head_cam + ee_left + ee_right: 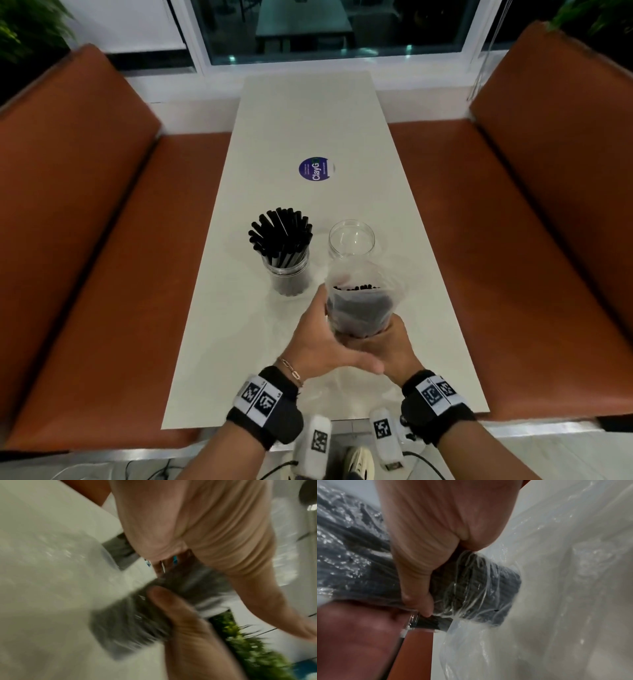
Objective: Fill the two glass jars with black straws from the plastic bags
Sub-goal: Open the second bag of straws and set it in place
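Both hands grip a clear plastic bag of black straws, held upright above the table with its mouth open toward the far side. My left hand wraps the bag's left side and my right hand cups its lower right. Just beyond the bag stands an empty glass jar. To its left a second glass jar holds a fanned bunch of black straws. The wrist views are blurred: the bag sits under my left thumb, and the wrapped straw bundle lies in my right palm.
The white table runs away from me toward a window, with a round blue sticker at its middle. Orange bench seats flank it on both sides. Crumpled clear plastic lies on the table near my right hand.
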`<action>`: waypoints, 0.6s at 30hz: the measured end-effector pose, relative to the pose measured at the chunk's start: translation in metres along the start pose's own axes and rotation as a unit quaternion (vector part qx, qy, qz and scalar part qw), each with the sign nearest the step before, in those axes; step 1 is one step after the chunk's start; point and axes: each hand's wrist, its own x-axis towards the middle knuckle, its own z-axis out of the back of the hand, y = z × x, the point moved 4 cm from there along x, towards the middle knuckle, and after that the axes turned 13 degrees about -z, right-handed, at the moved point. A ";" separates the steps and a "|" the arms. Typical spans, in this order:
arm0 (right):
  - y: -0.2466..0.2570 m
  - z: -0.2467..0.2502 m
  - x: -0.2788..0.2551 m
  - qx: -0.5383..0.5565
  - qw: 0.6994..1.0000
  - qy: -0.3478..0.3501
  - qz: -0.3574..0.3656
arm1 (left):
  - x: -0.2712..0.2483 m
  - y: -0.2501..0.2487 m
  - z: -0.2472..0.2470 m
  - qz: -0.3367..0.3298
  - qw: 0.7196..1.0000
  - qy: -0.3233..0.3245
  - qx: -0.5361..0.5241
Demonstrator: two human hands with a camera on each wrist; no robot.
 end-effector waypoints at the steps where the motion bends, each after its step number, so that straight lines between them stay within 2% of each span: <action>1: -0.006 0.001 0.003 0.000 1.000 -0.001 0.006 | 0.001 -0.003 -0.004 -0.016 0.999 -0.037 -0.017; 4: -0.023 0.002 0.005 -0.018 1.000 -0.007 0.008 | 0.000 0.005 -0.019 -0.004 0.991 -0.128 -0.026; 7: -0.031 0.001 0.006 -0.124 0.990 -0.039 0.044 | -0.002 0.022 -0.031 0.045 0.987 -0.154 0.005; 10: -0.029 -0.003 0.002 -0.242 0.964 -0.069 0.084 | -0.004 0.039 -0.036 0.075 0.986 -0.149 0.027; 13: -0.032 -0.004 -0.003 -0.228 0.969 -0.069 0.064 | -0.006 0.042 -0.038 0.086 0.987 -0.132 0.041; 15: -0.033 0.001 -0.006 -0.216 0.974 -0.048 0.048 | -0.010 0.045 -0.040 0.096 0.986 -0.127 0.043; 18: -0.024 0.011 -0.012 -0.266 0.962 0.019 0.059 | -0.008 0.057 -0.039 0.095 0.988 -0.111 0.046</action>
